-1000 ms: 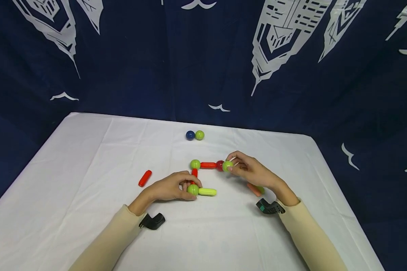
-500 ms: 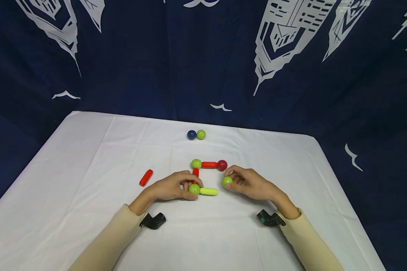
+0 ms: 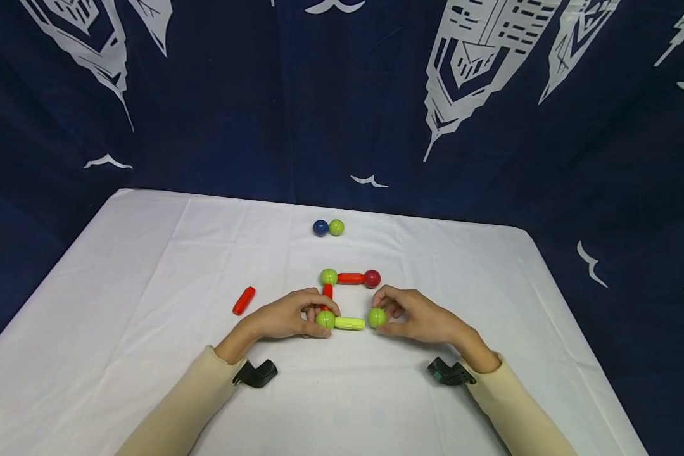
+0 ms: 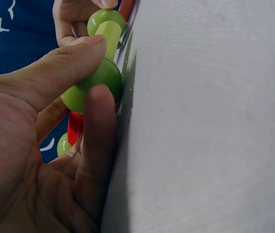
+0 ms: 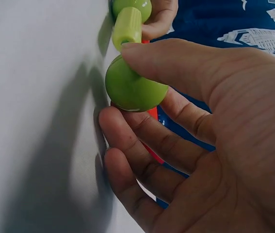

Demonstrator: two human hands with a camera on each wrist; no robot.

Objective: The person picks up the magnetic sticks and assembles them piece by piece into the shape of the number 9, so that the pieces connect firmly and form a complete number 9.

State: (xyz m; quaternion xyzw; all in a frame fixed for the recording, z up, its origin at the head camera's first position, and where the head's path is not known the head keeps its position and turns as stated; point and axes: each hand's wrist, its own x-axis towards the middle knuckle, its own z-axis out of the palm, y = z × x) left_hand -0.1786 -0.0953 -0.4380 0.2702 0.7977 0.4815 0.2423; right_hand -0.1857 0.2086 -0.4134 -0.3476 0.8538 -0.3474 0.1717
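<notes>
The head view looks forward and down; both wrist views (close and low) share the lime stick.

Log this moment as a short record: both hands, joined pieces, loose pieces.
Left hand: grips the corner green ball
Right hand: pinches another green ball near the yellow rod's free end
Joined pieces: yellow rod, corner green ball, first red rod, far green ball, second red rod, red ball
Loose pieces: third red rod; blue ball beside back green ball
</notes>
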